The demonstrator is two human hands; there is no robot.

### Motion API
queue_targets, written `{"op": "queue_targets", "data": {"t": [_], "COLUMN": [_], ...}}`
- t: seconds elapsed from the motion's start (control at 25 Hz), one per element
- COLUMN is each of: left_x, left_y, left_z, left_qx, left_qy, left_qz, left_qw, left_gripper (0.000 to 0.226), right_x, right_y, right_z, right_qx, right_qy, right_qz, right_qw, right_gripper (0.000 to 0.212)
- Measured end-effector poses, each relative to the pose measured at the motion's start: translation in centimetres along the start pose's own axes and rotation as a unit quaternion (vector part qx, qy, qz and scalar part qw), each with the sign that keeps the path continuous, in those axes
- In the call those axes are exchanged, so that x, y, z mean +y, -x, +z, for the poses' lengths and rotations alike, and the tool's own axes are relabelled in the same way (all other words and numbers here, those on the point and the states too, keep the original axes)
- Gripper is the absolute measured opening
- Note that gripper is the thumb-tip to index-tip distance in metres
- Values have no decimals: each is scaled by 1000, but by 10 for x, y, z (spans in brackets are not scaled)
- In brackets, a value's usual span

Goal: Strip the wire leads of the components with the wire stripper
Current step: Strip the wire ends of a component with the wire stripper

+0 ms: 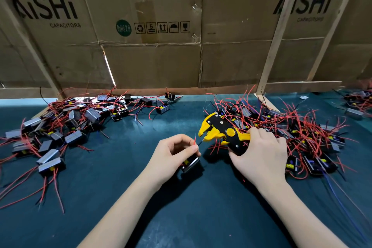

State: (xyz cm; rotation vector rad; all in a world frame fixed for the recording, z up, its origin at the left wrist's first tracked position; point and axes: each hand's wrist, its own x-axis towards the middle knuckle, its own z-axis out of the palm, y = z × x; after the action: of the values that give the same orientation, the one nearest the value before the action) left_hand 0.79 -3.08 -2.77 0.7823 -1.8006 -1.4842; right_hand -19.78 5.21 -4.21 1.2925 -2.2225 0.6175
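My left hand [175, 151] pinches the wire leads of a small black component [190, 164] that hangs just under the fingers, above the green mat. A short red lead [194, 140] sticks up from the pinch, and a thin dark lead reaches right toward the jaws of the wire stripper. My right hand [261, 155] grips the handles of the yellow and black wire stripper [220, 131], whose jaws point left and stand slightly apart, a few centimetres from my left fingertips.
A pile of components with red leads [56, 133] covers the left of the green mat [181, 207]. A bigger tangled pile [302, 137] lies right, behind my right hand. Cardboard walls [151, 56] and wooden slats close off the back.
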Motion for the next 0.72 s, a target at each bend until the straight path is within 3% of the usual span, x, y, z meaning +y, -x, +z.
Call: {"op": "queue_targets", "data": {"t": [0.24, 0.72], "left_x": [-1, -7], "left_y": [-1, -2], "left_z": [4, 3], "left_qx": [56, 56], "left_qy": [-13, -48], "left_qz": [-1, -4], "left_qw": [998, 997], "left_gripper": [12, 9], "right_x": [-1, 1], "right_y": [1, -4], "right_z": [0, -5], "right_qx": [18, -30], "right_qy": [9, 37], "right_qz": [-19, -48], "right_qw": [1000, 998], "right_gripper": [60, 49]}}
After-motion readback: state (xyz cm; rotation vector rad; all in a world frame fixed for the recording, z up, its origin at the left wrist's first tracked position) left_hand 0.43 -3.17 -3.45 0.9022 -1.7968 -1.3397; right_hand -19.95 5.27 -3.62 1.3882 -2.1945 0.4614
